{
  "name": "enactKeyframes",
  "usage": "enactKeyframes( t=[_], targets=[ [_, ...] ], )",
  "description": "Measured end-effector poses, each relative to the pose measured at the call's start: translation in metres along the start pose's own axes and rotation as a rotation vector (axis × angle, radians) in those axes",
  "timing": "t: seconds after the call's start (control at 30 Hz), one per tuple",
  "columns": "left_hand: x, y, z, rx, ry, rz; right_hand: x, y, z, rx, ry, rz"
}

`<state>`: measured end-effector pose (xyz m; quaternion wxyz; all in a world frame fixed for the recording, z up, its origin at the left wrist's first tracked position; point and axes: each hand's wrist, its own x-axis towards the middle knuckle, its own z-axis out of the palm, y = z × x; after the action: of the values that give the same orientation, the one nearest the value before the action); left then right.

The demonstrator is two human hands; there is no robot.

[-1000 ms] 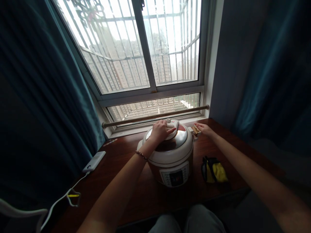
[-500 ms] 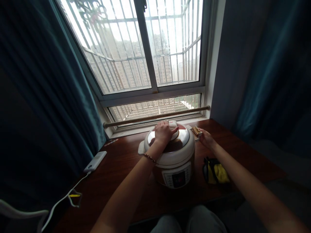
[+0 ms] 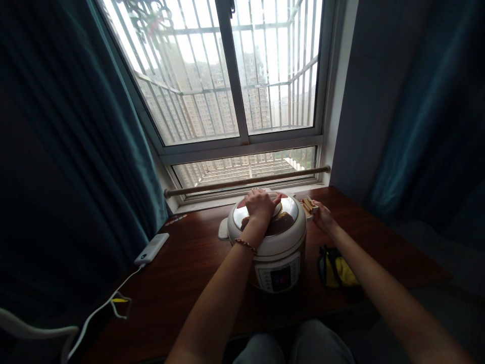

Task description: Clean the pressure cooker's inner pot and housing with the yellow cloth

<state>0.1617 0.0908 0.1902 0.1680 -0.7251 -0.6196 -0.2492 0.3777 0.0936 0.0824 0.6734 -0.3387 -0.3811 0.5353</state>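
Observation:
An electric pressure cooker (image 3: pixel 278 247) with a cream rim, a shiny domed lid (image 3: pixel 290 217) and a front control panel stands on the dark red-brown table. The lid sits on the body. My left hand (image 3: pixel 260 202) is wrapped over the handle on top of the lid and hides most of it. At the cooker's right side, by its side handle, my right hand (image 3: pixel 322 215) grips a small open box (image 3: pixel 309 205) by its right end. Tan, strip-like contents show in the box, too small to identify.
A yellow and black pouch (image 3: pixel 339 268) lies right of the cooker, beneath my right forearm. On the left, a white power bank (image 3: pixel 152 248) has a white cable (image 3: pixel 109 298) plugged in. A rail (image 3: pixel 246 181) crosses the window behind the table (image 3: pixel 189 273). Blue curtains (image 3: pixel 94 126) hang at both sides.
My left hand has shifted slightly right over the lid handle, and less of the handle shows now. My right hand still holds the small box beside the cooker. The view has moved a little.

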Motion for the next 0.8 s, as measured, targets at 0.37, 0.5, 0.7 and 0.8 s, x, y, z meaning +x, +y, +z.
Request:
enactKeyframes(
  t=[0.37, 0.5, 0.7, 0.8],
  targets=[
    [0.001, -0.083, -0.011, -0.366, 0.158, -0.016, 0.002, 0.002, 0.0, 0.062, 0.009, -0.002],
    [-0.013, -0.146, 0.025, -0.588, 0.068, -0.395, 0.005, 0.006, -0.002, 0.091, 0.049, -0.021],
    [-0.039, -0.169, 0.072, -0.708, -0.136, -0.47, 0.009, 0.013, -0.003, 0.067, 0.103, -0.048],
    [-0.038, -0.171, 0.076, -0.741, -0.169, -0.474, 0.01, 0.016, -0.004, 0.023, 0.136, -0.071]
  ],
)
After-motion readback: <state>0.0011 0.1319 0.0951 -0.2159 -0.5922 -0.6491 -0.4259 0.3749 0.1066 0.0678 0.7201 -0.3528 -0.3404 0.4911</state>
